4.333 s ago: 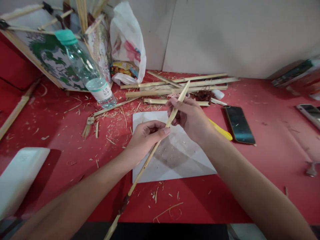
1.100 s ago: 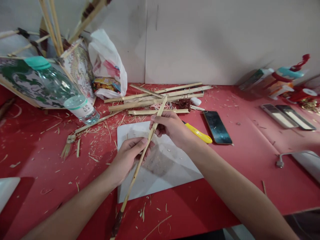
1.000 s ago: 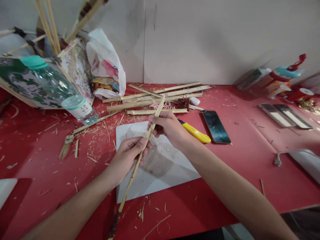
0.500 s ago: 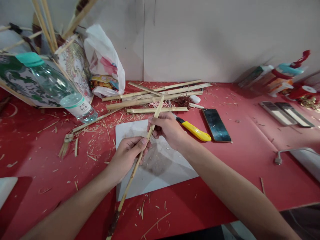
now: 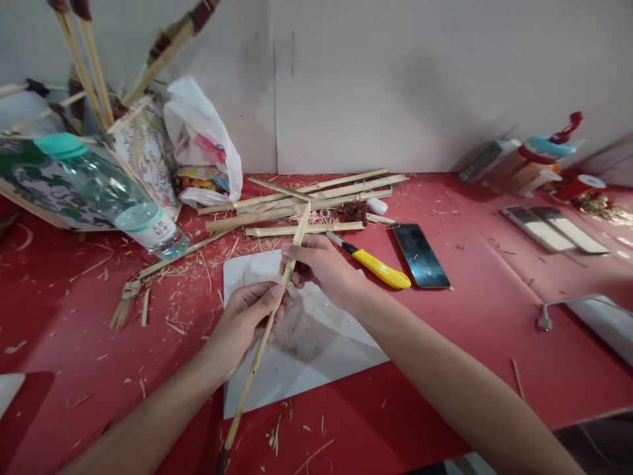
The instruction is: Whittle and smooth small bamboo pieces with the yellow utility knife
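A long bamboo stick [image 5: 262, 348] slants across the middle of the view, its flat pointed tip up and its darker wrapped end down by the table's front edge. Around its middle my left hand [image 5: 253, 309] is closed, with the thumb lying along the top. Just above, my right hand [image 5: 316, 264] pinches the flat blade-like part between thumb and fingers. Beneath both hands lies a white sheet [image 5: 341, 349] strewn with fine shavings. A yellow utility knife [image 5: 380, 266] rests beside my right wrist, its blade pointing to the upper left.
Bamboo strips [image 5: 297, 210] lie in a heap behind the hands. A phone [image 5: 420, 255] is right of the knife. At left stand a plastic bottle [image 5: 119, 198], a white bag [image 5: 202, 138] and a decorated container [image 5: 146, 145] of sticks. A small brush [image 5: 126, 303] and shavings litter the red table [image 5: 475, 316].
The camera view has tilted up slightly, so the table contents appear lower and a little to the left. Both hands keep their hold on the bamboo stick, with hardly any other movement.
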Available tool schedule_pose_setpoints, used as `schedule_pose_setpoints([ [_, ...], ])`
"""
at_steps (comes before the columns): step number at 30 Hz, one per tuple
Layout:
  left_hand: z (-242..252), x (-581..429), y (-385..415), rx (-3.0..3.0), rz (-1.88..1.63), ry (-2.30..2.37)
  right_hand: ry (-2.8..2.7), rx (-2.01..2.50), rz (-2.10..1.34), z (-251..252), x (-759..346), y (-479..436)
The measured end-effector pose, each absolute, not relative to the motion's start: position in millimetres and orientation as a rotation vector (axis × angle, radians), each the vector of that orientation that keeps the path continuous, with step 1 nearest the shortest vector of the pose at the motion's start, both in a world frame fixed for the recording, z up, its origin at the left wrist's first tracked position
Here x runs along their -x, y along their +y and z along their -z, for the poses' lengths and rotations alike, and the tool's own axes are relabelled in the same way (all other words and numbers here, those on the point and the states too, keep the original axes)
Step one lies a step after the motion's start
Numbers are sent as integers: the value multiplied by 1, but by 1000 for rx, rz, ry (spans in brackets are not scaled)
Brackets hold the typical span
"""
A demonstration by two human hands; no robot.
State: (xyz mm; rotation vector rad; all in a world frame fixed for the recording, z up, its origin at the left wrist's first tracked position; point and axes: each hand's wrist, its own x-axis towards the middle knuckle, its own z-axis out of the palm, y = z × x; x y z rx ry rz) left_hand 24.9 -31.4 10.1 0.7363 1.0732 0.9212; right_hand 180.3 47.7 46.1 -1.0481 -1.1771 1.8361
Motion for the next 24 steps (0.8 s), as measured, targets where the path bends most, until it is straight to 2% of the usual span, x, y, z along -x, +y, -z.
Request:
schedule_pose_setpoints([
  [24,-8,-24,-28,-736,-1004,1058,-1143,985,-1831,-48,-180,46],
])
